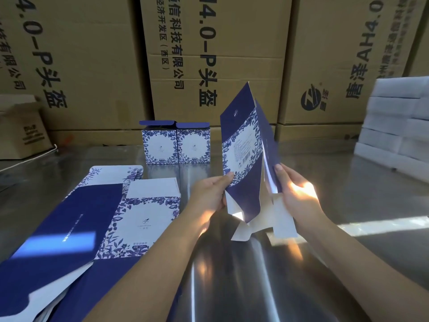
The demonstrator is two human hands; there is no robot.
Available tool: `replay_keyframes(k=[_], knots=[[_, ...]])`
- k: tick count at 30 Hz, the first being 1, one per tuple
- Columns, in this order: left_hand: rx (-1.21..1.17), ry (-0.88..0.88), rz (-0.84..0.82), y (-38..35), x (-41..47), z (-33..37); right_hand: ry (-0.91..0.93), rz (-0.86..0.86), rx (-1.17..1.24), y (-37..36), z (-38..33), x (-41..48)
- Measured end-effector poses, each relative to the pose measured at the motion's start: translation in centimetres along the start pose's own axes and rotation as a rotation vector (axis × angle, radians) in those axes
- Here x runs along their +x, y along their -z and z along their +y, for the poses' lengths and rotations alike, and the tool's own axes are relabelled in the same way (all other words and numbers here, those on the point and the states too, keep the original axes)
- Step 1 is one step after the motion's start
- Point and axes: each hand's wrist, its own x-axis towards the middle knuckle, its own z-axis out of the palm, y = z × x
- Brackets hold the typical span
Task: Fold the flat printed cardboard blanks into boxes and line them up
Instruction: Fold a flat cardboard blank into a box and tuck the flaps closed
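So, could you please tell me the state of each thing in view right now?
Held blank: upright, partly opened, bottom flaps loose.
Left hand: grips the blank's left edge.
Right hand: grips its right edge.
Boxes: two, folded, standing side by side, tops open.
Flat blanks: stacked, unfolded.

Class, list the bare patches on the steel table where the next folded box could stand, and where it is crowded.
Bare table: right of the two folded boxes to the white stack, and left of them toward the small brown carton. Crowded: flat blanks at near left; left hand and right hand grip the held blank centrally.
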Motion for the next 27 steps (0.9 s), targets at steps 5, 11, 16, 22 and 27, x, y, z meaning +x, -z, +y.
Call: replay_keyframes(k=[5,11,16,22,27], knots=[[0.014,0.012,-0.006,0.2,0.1,-0.1,0.007,-0.001,-0.023,0.0,0.1,0.2],[-0.159,0.083,0.076,2.2,0.9,0.5,-0.069,0.064,-0.041,2.4,-0.8,1.6],[-0.293,0.154,0.208,3.5,1.7,0.9,-0.232,0.069,-0.005,3.9,-2.1,2.9],[-0.261,0.135,0.156,3.8,1.5,1.0,-0.419,0.07,0.06,3.5,-2.0,2.9],[-0.191,0.16,0.152,3.8,1.3,1.1,-0.486,-0.128,0.063,3.4,-1.5,2.2]])
